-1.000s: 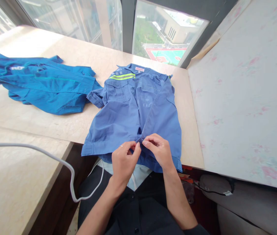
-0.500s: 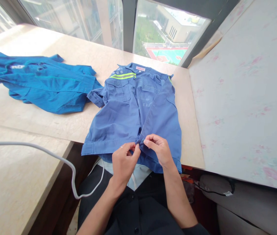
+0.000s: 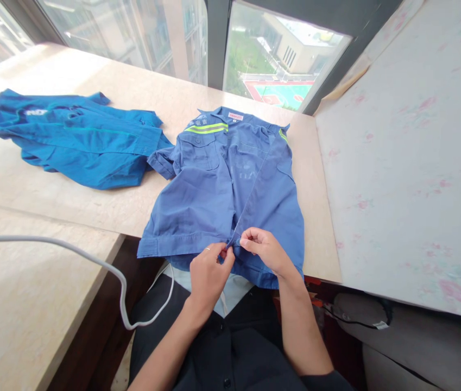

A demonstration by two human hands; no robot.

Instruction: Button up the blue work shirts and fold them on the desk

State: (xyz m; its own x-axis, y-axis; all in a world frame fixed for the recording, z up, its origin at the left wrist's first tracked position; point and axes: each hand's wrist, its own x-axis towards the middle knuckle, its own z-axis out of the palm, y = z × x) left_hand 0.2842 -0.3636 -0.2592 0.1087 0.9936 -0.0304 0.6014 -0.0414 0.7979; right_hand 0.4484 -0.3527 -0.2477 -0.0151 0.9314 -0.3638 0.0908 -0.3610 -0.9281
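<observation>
A blue short-sleeved work shirt with yellow-green reflective stripes lies front up, its collar toward the window and its hem toward me. Its front is partly open, one edge folded back at a slant. My left hand pinches the hem band at the middle of the front, a ring on one finger. Just to its right, my right hand has thumb and forefinger closed at the other front edge, by what looks like a button. Exactly what those fingertips grip is too small to make out.
Another, brighter blue garment lies crumpled on the pale stone-look sill to the left. A white cable curves from the left edge down to my lap. A flower-patterned panel borders the right side, and windows stand behind.
Both hands stay at the shirt's hem, with only slight shifts of the fingers. The view has moved a little, so the garments appear slightly farther right.
</observation>
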